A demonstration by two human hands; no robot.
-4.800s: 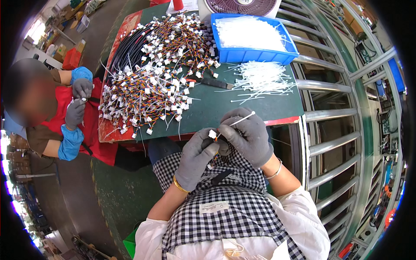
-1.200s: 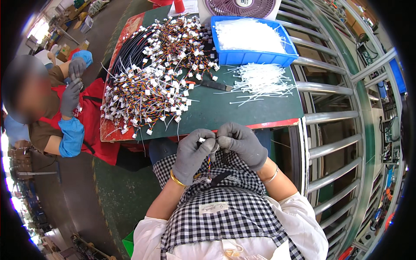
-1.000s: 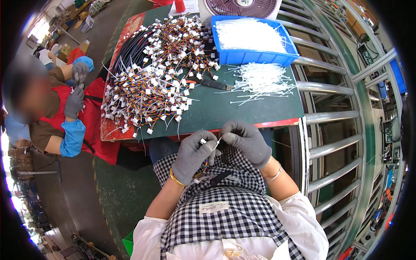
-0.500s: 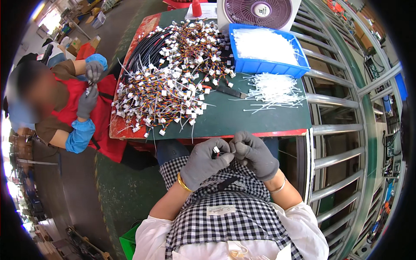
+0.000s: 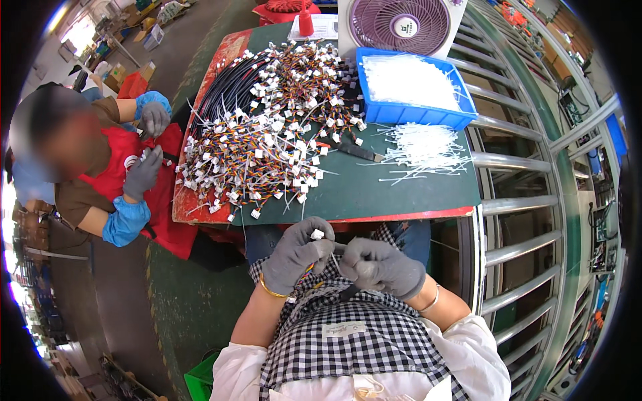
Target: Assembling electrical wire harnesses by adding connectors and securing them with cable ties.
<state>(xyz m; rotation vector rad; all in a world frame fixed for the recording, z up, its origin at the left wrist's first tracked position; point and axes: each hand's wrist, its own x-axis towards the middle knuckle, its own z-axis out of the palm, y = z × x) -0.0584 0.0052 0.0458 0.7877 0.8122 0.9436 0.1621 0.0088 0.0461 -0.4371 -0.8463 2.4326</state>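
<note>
Gray-gloved, my left hand (image 5: 297,257) is closed around a small wire harness. Its white connector (image 5: 317,234) pokes out above the fingers, and colored wires (image 5: 307,271) show below the palm. My right hand (image 5: 382,269), gloved too, is pinched shut close beside it. Between the two hands runs a thin pale strip that looks like a cable tie (image 5: 335,259); the right fingertips hide its end. Both hands are over my lap, just in front of the table edge. A large pile of wire harnesses (image 5: 251,157) with white connectors lies on the table.
White cable ties (image 5: 428,148) lie loose by a blue bin (image 5: 421,115) of more. A dark-handled tool (image 5: 361,152), a fan (image 5: 401,27) and a red bottle (image 5: 305,23) are on the table (image 5: 401,197). Rollers (image 5: 518,204) run at right. A co-worker (image 5: 150,180) sits at left.
My left hand has turned and shifted slightly left, lifting the connector higher. My right hand has moved left and down. The co-worker's hands have moved a little to the right.
</note>
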